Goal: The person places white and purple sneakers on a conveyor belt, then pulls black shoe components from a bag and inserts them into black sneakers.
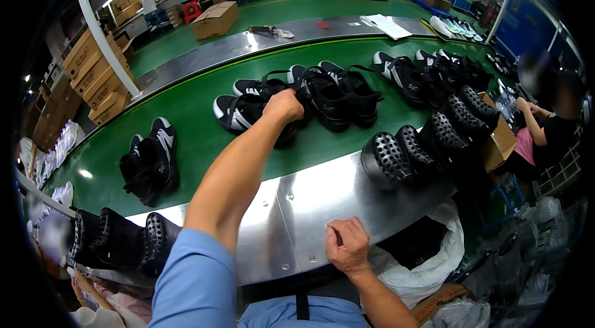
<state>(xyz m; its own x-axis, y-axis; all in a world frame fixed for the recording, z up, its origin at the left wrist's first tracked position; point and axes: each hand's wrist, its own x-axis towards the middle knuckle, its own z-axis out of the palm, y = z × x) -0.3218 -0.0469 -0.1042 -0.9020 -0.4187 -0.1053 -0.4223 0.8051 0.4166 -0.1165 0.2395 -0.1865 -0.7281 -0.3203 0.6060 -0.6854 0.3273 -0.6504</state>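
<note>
My left hand (284, 107) reaches over the belt and is closed on a black sneaker (253, 87) with white details, in a group of similar shoes. Its fingertips are hidden behind the hand. Just right of it stands a pair of black sneakers (331, 102) with heels toward me. My right hand (347, 244) is curled into a fist over the steel edge (273, 216), and nothing shows in it. Farther left on the belt sits another black and white pair (152, 161).
Black perforated shoe forms (387, 157) line the steel edge at right, with more (162, 238) at left. The green belt (198, 142) carries further sneakers (403, 77) at right. A white sack (446, 247) hangs below the edge. Co-workers sit at right and far back.
</note>
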